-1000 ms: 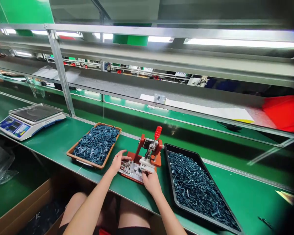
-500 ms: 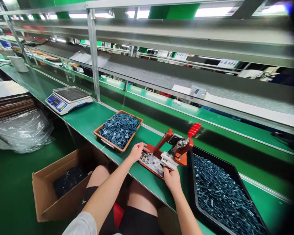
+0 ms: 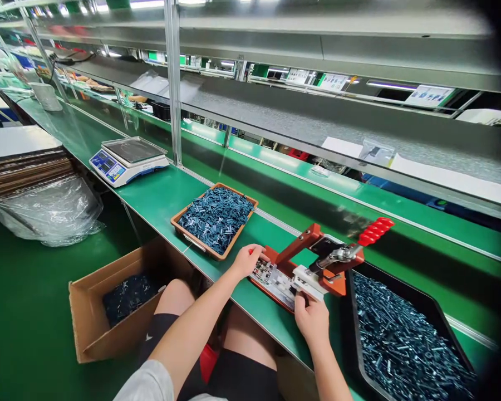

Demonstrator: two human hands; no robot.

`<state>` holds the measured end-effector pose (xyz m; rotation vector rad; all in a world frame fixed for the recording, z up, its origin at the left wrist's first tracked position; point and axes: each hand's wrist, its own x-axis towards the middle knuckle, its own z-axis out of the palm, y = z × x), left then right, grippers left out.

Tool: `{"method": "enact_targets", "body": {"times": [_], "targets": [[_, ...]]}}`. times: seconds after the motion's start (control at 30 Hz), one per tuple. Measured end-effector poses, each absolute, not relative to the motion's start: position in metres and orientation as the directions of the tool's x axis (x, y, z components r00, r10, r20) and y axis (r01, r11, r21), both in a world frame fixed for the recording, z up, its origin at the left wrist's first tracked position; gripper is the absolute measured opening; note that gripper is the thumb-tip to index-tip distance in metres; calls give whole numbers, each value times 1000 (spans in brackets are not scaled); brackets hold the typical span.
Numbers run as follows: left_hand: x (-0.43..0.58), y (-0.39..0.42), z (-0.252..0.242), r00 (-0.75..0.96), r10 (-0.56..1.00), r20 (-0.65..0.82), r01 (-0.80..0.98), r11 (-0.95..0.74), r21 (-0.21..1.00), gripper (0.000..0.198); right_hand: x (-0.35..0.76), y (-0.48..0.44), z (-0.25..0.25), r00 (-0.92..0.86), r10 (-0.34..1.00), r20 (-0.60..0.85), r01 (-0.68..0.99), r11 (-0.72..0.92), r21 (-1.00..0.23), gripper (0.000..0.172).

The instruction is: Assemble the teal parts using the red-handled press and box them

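Observation:
An orange-red hand press (image 3: 313, 262) with a red-gripped lever (image 3: 374, 230) stands on the green bench, its metal fixture plate (image 3: 273, 278) at the front. My left hand (image 3: 247, 259) rests at the plate's left end, fingers curled and pinched on something I cannot make out. My right hand (image 3: 311, 317) sits at the plate's near edge below the white block (image 3: 307, 280), fingers bent up against it. Left of the press is a brown tray (image 3: 183, 233) heaped with small dark blue parts. To the right lies a black tray (image 3: 349, 328) of blue-grey metal pins.
A weighing scale (image 3: 127, 160) stands further left on the bench. An open cardboard box (image 3: 87, 323) holding dark parts sits on the floor by my left knee. Clear plastic bags (image 3: 45, 214) and stacked boards lie at the far left. A metal upright (image 3: 174, 83) carries shelves above.
The view has swung left and down, showing the floor box and bags. Both hands stay at the press fixture; the left hand's fingers have closed from spread to curled.

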<state>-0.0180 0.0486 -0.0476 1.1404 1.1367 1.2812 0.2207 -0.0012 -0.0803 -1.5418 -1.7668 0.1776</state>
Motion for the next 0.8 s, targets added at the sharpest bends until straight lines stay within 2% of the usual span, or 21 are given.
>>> {"method": "enact_targets", "body": {"times": [0.53, 0.8], "targets": [[-13, 50, -52, -25, 998, 53, -108, -55, 993, 43, 220, -6, -70, 49, 892, 450, 843, 205, -497, 44], [-13, 44, -48, -13, 999, 49, -60, -50, 997, 39, 215, -12, -69, 13, 861, 508, 836, 269, -478, 42]]}}
